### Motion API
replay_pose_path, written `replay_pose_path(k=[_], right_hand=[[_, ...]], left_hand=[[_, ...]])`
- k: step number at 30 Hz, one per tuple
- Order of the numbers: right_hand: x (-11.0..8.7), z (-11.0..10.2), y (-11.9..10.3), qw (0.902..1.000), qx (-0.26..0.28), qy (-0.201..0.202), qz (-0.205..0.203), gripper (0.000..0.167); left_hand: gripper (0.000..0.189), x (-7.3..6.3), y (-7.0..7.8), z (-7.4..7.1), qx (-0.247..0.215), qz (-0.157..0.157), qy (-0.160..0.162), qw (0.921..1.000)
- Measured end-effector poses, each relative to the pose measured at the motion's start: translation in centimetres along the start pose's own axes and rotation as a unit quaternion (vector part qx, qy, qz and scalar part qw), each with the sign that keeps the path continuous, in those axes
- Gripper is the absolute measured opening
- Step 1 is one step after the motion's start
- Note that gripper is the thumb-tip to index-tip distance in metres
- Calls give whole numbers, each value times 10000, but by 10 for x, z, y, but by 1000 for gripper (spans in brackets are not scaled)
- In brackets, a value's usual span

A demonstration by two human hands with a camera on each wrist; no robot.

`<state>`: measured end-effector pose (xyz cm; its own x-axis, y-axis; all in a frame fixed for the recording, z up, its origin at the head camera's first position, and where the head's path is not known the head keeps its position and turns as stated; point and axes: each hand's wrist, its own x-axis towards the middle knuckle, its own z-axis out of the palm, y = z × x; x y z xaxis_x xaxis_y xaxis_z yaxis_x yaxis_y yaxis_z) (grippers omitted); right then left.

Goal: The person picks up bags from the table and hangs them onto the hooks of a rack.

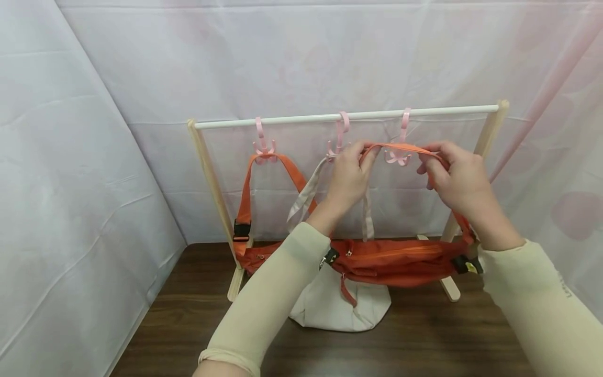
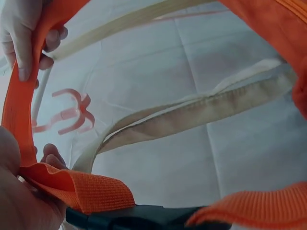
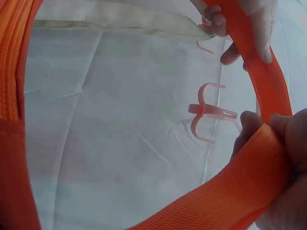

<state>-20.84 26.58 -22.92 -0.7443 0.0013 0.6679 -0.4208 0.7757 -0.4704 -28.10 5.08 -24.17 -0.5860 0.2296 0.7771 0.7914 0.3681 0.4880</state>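
Both hands pinch one orange strap and stretch it in an arch in front of the right pink hook. My left hand grips its left part, overlapping the middle hook in the head view. Around the strap's right part are the curled fingers and thumb of my right hand. Below hangs this strap's orange-red waist bag, with zips and dark buckles. In the right wrist view the hook shows inside the strap loop, its prongs bare. A black buckle sits close to my left hand in the left wrist view.
A white bar on wooden legs carries the pink hooks. Another orange strap hangs from the left hook. A cream bag hangs by its straps from the middle hook, over the dark wooden table.
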Motion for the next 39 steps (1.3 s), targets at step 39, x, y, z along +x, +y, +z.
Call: replay_pose_path(k=[39], right_hand=[[20,15,19,9952,-576,-576,535,28]], left_hand=[[30,17,-15,11,2043,-911,-162,9745]])
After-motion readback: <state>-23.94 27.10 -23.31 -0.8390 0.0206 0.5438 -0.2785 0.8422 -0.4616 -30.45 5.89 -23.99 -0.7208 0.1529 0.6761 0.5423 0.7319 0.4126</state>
